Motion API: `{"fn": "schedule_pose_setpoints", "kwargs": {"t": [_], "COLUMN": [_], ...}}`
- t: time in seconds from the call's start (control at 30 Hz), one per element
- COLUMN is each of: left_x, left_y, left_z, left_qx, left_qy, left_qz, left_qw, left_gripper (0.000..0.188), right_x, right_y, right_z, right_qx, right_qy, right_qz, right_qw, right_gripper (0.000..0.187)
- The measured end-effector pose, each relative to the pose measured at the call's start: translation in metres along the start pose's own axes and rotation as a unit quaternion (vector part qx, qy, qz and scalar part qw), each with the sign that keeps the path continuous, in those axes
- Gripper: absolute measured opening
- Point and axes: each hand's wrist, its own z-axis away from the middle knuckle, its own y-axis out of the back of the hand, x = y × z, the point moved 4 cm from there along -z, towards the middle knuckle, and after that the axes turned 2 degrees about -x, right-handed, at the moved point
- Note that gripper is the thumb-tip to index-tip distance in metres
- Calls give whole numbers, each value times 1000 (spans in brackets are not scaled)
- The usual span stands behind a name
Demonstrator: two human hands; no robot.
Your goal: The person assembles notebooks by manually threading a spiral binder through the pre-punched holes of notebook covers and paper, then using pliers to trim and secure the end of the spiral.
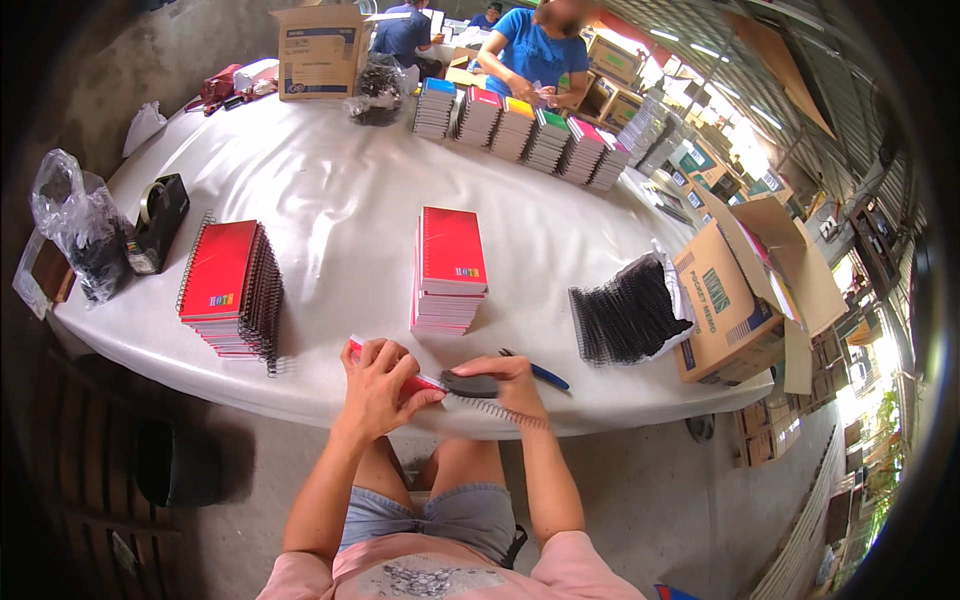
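Observation:
My left hand (380, 385) is closed on a small red notebook (433, 381) at the table's front edge, covering most of it. In my right hand (508, 380) is a dark grey curved piece (472, 386), its end against the notebook's edge; its exact kind is unclear. A thin black spiral coil (495, 410) stretches from the notebook's corner to below my right wrist. Beside that hand lie pliers with blue handles (548, 377). Ahead stands a stack of red notebooks without coils (450, 265); left of it, a stack of red notebooks with coils (222, 280).
Several loose black coils (630, 312) lie right, beside an open cardboard box (735, 300). A tape dispenser (157, 220) and a plastic bag (85, 225) stand left. Across the white-covered table (330, 180) are coloured notebook stacks (513, 128) and a person in blue (540, 60).

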Motion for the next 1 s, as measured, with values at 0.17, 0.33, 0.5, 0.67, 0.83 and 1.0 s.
{"fn": "schedule_pose_setpoints", "kwargs": {"t": [0.17,0.33,0.5,0.67,0.83,1.0], "left_x": [-23,-4,-6,-9,-16,-33], "left_y": [13,0,-3,-6,0,-14], "left_z": [19,4,22,16,8,10], "left_qx": [32,85,46,35,56,97], "left_qy": [1,-69,-34,-4,33,32], "left_qz": [15,61,55,77,92,149], "left_qw": [999,992,997,996,994,984], "left_gripper": [40,42,50,56,65,65], "right_x": [-11,-13,-4,-22,-20,-24], "right_y": [-18,9,-14,-40,-40,-47], "right_z": [-14,4,-17,-24,-35,-39], "right_qx": [-29,-16,-16,-56,-67,-79], "right_qy": [77,311,148,162,151,150], "right_qz": [199,-17,195,172,182,180], "right_qw": [977,950,969,970,969,969], "right_gripper": [29,14,7,8,10,11]}}
